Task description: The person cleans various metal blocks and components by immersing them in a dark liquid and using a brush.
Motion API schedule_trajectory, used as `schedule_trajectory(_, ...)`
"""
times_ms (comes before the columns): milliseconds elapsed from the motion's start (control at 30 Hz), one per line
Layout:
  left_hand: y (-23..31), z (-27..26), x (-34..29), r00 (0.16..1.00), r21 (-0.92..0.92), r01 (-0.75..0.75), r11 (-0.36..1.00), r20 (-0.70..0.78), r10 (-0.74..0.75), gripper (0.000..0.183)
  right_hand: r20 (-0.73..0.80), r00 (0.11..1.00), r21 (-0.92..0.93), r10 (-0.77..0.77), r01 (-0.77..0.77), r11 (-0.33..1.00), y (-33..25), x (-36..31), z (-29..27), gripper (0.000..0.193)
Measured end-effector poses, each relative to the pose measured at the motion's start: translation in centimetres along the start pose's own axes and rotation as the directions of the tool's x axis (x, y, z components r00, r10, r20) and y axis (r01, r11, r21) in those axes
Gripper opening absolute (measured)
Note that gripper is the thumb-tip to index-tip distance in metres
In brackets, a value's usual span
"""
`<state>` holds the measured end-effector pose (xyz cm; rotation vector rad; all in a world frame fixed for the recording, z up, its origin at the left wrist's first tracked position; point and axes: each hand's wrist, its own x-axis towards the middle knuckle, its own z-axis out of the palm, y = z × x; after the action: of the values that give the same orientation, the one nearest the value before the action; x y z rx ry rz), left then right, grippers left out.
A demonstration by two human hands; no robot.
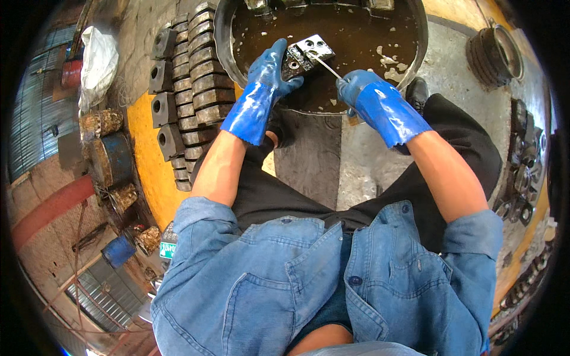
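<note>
My left hand [268, 74], in a long blue rubber glove, grips a wet metal block [313, 46] with round holes in its face. The block is tilted above the brown liquid of a wide black tub [423, 44]. In my right hand [360, 89], gloved the same way, is a thin light metal rod [326, 64]. Its far end meets the block's face near a hole; whether it goes in, I cannot tell. The rod's other end is hidden in my closed fingers.
Rows of stacked metal blocks [205, 65] stand left of the tub. Rusty metal rings [493, 56] lie on the floor at right, with several dark machined parts [522, 166] farther along. A white plastic bag [98, 65] and a blue drum [111, 159] are at far left.
</note>
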<state>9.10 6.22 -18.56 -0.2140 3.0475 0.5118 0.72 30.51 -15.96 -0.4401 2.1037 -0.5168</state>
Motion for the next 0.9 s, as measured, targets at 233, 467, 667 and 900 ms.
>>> schedule_trajectory(233,-0.3,0.2,0.3,1.0,-0.025,-0.013,1.0,0.008,0.013,0.106,0.163,0.986,0.204,0.048,-0.081,0.976,-1.0,-0.5,-1.5,0.044)
schedule_trajectory(467,1.3,-1.0,0.7,0.997,-0.008,0.022,1.0,0.069,-0.021,0.109,0.128,0.992,0.503,0.02,-0.082,0.86,-0.2,0.3,-0.6,0.045)
schedule_trajectory(667,-0.3,-0.4,0.7,0.999,-0.059,-0.03,0.998,0.041,0.032,0.107,0.152,0.983,0.239,0.1,-0.135,0.962,-1.0,0.3,-1.2,0.048)
schedule_trajectory(900,0.2,-0.1,0.5,0.999,0.036,-0.009,0.999,0.04,0.007,0.11,0.043,0.999,0.406,-0.024,0.004,0.914,-0.5,-3.6,-3.1,0.044)
